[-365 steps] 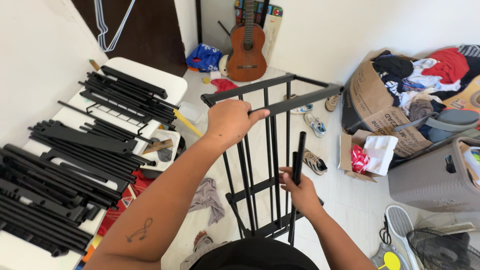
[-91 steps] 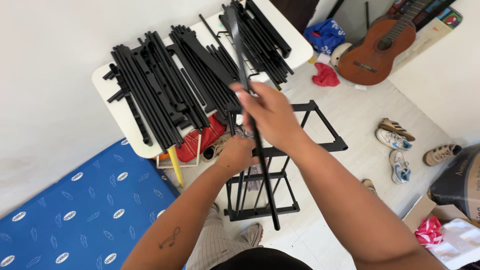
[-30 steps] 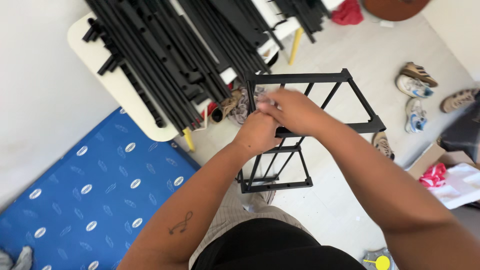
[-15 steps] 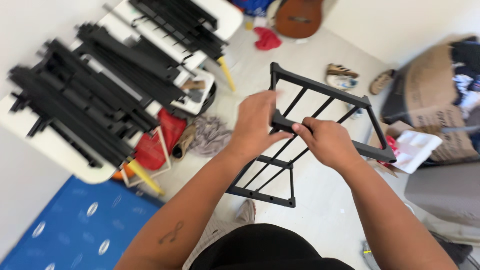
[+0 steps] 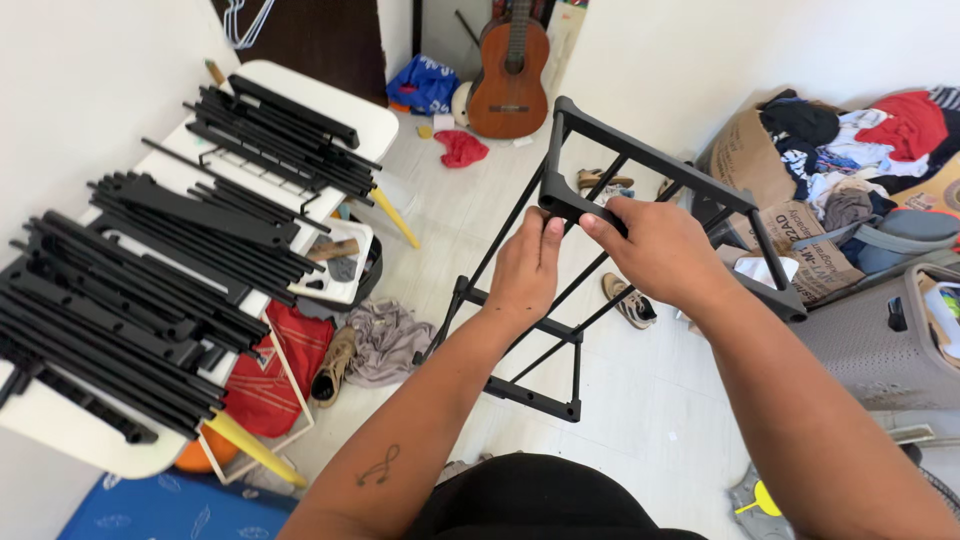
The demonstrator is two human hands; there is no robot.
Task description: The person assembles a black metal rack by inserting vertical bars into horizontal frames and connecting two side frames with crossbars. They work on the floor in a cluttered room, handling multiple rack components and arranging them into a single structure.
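A black metal rack frame (image 5: 655,163) stands tilted on the floor in front of me, its thin rods running down to a lower frame (image 5: 530,392). My left hand (image 5: 527,268) grips the near top corner of the frame from below. My right hand (image 5: 655,248) holds the near top bar beside that corner, fingertips close to the left hand's. Many loose black bars and rods (image 5: 150,280) lie piled on the white table (image 5: 70,430) at the left.
A guitar (image 5: 510,75) leans on the far wall. Shoes (image 5: 625,300) and cloths (image 5: 385,340) lie on the floor. A cardboard box with clothes (image 5: 800,170) and a grey basket (image 5: 880,350) stand at the right. A blue mat (image 5: 150,505) shows at lower left.
My view has swung right and up, away from the blue mat. The frame stays tilted in both hands; my left hand has dropped lower on the near corner.
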